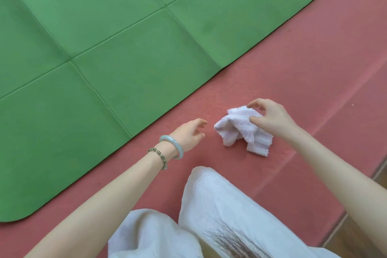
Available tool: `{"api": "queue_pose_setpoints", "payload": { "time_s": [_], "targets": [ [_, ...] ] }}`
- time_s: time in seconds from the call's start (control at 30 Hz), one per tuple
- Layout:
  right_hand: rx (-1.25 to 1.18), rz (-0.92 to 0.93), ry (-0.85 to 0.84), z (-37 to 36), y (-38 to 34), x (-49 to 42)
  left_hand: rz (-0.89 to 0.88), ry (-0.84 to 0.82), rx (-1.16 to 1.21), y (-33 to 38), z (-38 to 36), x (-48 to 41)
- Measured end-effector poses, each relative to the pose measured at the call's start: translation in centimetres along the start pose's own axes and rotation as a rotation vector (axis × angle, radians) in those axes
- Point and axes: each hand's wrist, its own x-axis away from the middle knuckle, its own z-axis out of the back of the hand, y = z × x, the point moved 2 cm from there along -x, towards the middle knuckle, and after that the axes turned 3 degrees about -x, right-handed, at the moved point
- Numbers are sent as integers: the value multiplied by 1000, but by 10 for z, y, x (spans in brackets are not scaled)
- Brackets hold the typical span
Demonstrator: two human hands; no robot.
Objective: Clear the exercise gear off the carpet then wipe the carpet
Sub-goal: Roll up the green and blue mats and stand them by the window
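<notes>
The crumpled white washcloth (244, 132) is seen lying on the red carpet (293, 58), stretched roughly left to right. It is overhung at its far edge by the right hand (270, 119), thumb and forefinger curved onto it; whether a grip is made cannot be told. The left hand (190, 132) is held relaxed and empty just beside its left end. The green folding mat (104, 48) is left unfolded beyond.

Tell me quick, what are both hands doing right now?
Left hand: open, holding nothing, beside the white cloth.
Right hand: fingers curled over the cloth; cannot tell if they pinch it.
</notes>
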Motion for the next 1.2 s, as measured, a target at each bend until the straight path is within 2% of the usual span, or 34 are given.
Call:
{"api": "queue_pose_setpoints", "payload": {
  "time_s": [0.13, 0.3, 0.47, 0.6, 0.8, 0.93, 1.07, 1.2],
  "targets": [
    [24, 234, 5, -12, -68, -19, 41, 220, -24, -47, 52, 38],
    [63, 508, -84, -65, -181, -43, 160, 449, -146, -116, 117, 110],
    [185, 749, -235, -136, -276, -43, 358, 601, -137, -177, 151, 180],
    [308, 864, -335, -194, -328, -40, 514, 696, -86, -221, 153, 224],
    [503, 941, -451, -265, -374, -40, 867, 936, 12, -282, 144, 281],
    [628, 910, -418, -293, -376, -46, 1035, 963, 173, -301, 135, 294],
    [701, 836, -388, -302, -358, -55, 1025, 1012, 342, -310, 137, 289],
    [606, 791, -404, -296, -340, -63, 983, 1127, 452, -318, 144, 294]
  ]
}}
